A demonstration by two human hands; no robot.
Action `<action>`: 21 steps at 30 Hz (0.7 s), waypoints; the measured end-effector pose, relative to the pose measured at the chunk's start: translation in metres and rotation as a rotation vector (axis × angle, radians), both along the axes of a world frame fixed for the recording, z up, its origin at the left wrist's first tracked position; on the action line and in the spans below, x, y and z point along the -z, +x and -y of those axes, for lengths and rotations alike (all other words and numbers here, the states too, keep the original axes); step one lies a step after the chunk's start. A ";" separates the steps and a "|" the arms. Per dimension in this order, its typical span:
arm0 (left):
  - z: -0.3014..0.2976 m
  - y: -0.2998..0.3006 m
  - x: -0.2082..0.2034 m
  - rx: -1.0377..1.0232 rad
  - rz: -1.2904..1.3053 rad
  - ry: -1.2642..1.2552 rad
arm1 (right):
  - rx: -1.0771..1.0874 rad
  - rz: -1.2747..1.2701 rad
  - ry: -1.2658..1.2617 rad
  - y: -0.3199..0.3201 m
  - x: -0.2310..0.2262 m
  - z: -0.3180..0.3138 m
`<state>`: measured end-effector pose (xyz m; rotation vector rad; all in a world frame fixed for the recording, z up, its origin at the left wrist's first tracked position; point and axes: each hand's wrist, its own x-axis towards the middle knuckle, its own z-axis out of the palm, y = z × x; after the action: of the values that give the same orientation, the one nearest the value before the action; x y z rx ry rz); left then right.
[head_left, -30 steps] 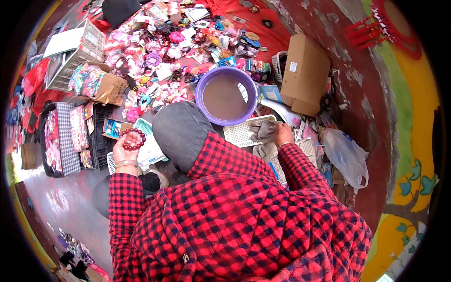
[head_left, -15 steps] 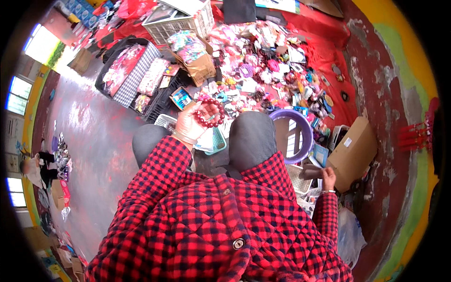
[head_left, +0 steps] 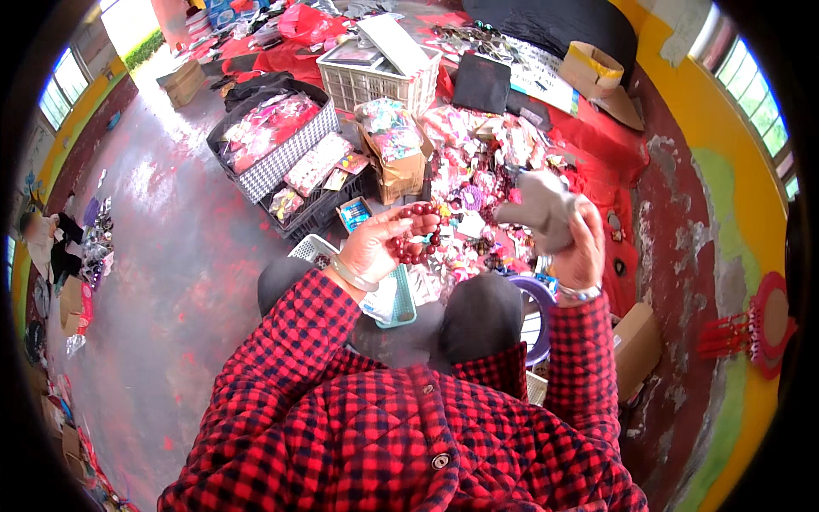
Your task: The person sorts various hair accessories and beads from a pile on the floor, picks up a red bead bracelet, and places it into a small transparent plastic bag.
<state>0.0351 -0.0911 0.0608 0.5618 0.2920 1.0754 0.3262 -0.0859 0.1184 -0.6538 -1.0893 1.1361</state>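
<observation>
A dark red bead bracelet (head_left: 433,232) hangs in a loop from my left hand (head_left: 376,245), pinched between the fingers above my lap. My right hand (head_left: 583,245) is raised at about the same height, gripping a grey cloth (head_left: 539,211) whose loose end is smeared by motion. A gap remains between cloth and beads. Below the left hand is a small teal basket (head_left: 401,300) with white material in it. Under the right forearm, a purple ring-shaped rim (head_left: 540,317) partly shows beside my knee.
A large heap of small colourful accessories (head_left: 478,183) spreads ahead on red cloth. To its left stand a cardboard box (head_left: 401,175), a checkered bin (head_left: 281,154) and a beige crate (head_left: 384,85). A cardboard piece (head_left: 637,350) leans at right. Another person (head_left: 43,243) is far left.
My right hand has come up from the low right with the grey cloth, toward the bracelet. My left hand still holds the beads. The view has tilted up.
</observation>
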 end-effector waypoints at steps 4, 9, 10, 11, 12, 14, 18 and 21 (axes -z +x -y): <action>-0.023 -0.023 -0.007 0.008 -0.130 0.081 | -0.277 -0.079 -0.054 -0.087 0.006 -0.050; -0.052 -0.047 0.017 -0.092 -0.241 0.056 | -0.374 0.661 0.280 -0.165 0.030 -0.072; -0.056 -0.052 0.026 -0.104 -0.276 0.015 | -0.265 0.775 0.339 -0.174 0.031 -0.075; -0.057 -0.055 0.029 -0.092 -0.298 -0.002 | -0.158 0.887 0.395 -0.181 0.034 -0.079; -0.057 -0.055 0.031 -0.079 -0.320 -0.019 | -0.140 0.907 0.397 -0.184 0.041 -0.084; -0.060 -0.050 0.029 -0.096 -0.337 -0.079 | -0.166 0.873 0.363 -0.185 0.054 -0.099; -0.066 -0.053 0.040 -0.019 -0.271 0.009 | -0.487 0.655 0.188 -0.176 0.079 -0.110; -0.066 -0.052 0.040 0.067 -0.235 0.036 | -0.747 0.413 -0.135 -0.169 0.068 -0.099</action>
<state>-0.0166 -0.0253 0.0204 0.7269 0.4567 0.9526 0.1569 0.0129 0.0506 -0.6144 -1.6987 1.7717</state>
